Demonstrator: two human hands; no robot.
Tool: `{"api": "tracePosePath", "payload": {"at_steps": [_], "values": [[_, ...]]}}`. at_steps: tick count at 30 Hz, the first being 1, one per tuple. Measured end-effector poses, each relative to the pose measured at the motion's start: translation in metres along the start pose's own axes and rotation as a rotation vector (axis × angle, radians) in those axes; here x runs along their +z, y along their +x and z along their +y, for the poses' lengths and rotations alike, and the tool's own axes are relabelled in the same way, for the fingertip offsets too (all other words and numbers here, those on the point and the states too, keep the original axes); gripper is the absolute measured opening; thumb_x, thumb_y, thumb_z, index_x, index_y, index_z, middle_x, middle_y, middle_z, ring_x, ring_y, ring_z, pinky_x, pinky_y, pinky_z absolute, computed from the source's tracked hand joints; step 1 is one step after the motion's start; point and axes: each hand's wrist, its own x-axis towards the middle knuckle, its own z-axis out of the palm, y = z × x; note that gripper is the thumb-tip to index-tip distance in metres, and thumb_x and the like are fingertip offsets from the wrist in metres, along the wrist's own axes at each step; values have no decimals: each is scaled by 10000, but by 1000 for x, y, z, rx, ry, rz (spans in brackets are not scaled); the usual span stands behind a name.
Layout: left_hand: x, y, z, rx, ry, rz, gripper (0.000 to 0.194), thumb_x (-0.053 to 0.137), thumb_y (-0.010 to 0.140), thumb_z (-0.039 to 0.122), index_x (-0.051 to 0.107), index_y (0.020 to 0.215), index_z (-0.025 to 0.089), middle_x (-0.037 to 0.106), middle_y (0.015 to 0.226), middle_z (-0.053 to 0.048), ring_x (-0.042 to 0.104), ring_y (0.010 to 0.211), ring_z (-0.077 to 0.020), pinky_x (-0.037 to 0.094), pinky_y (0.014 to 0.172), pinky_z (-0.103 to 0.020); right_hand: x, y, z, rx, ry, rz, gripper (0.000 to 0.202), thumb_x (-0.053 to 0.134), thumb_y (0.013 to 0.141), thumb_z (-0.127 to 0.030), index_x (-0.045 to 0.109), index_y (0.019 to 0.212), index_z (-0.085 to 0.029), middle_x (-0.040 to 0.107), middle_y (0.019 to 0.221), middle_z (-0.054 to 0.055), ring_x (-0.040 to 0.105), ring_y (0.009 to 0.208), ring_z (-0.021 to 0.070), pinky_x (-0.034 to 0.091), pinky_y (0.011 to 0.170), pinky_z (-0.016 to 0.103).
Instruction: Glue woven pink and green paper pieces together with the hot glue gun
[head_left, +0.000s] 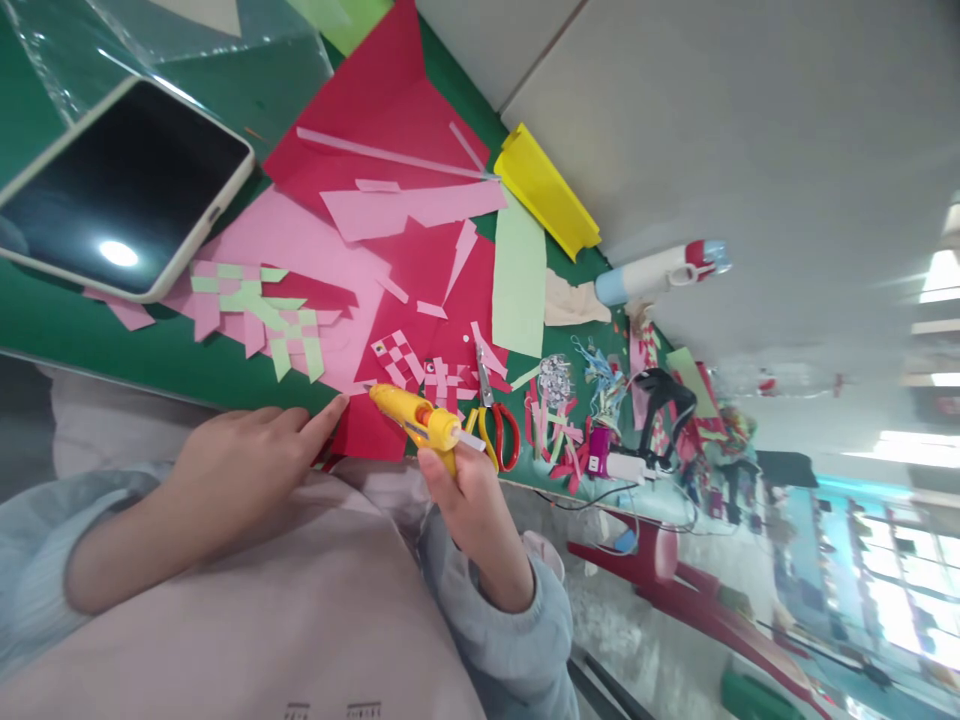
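Observation:
My right hand (469, 500) grips a yellow hot glue gun (412, 417), its nozzle pointing left at the edge of a red paper sheet (420, 270). My left hand (247, 462) rests at the table's near edge, its index finger stretched out and pressing the red sheet's corner close to the nozzle. A small red-and-pink woven paper piece (399, 358) lies just beyond the glue gun. A larger pink-and-green woven piece (259, 318) lies to the left on pink paper.
A tablet (124, 185) lies on the green table (90, 340) at the left. Red-handled scissors (499, 415), paper strips, a yellow folded sheet (547, 190), a light green sheet (519, 275) and a white bottle (660, 270) lie to the right.

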Motion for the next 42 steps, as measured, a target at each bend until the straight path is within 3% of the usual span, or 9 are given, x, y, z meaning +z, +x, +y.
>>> {"api": "tracePosePath", "payload": {"at_steps": [8,26,32,36,39,42], "values": [[6,-1,-2,111,126,193,515,495,811,172,622,1310,174,614,614,-2,539,523,-179,310,522,-305,1,-1,0,-26,-3,10,396,446,992,-513,521,734,-223,528,614,-10,547,629,164,426,595,276],[3,1,-1,126,127,212,543,560,763,157,637,1301,152,631,623,1,563,522,-191,337,513,-317,2,-1,3,-11,29,32,368,473,986,-491,538,748,-218,524,626,-5,547,632,167,435,624,291],[-1,4,2,146,183,260,522,617,707,162,680,1225,138,615,585,17,574,489,-191,349,472,-306,-3,-5,21,71,328,3,421,491,979,-581,647,972,-190,506,635,-30,480,540,126,413,548,271],[2,3,1,133,184,266,526,656,722,271,679,1231,140,619,584,7,581,492,-204,349,465,-312,-7,-4,31,100,473,-26,473,496,966,-611,673,1019,-176,503,624,-33,459,510,113,393,517,265],[4,1,-1,136,179,259,529,648,750,324,669,1248,146,636,607,2,593,508,-201,352,469,-311,-11,-2,35,70,449,26,466,477,969,-599,665,1014,-175,515,633,-25,468,522,119,418,539,274],[3,0,-3,156,180,302,482,573,834,362,662,1249,135,619,591,4,586,501,-194,352,477,-317,-19,0,40,20,216,191,377,506,958,-536,650,1009,-191,619,785,36,569,661,167,489,631,307]]}}
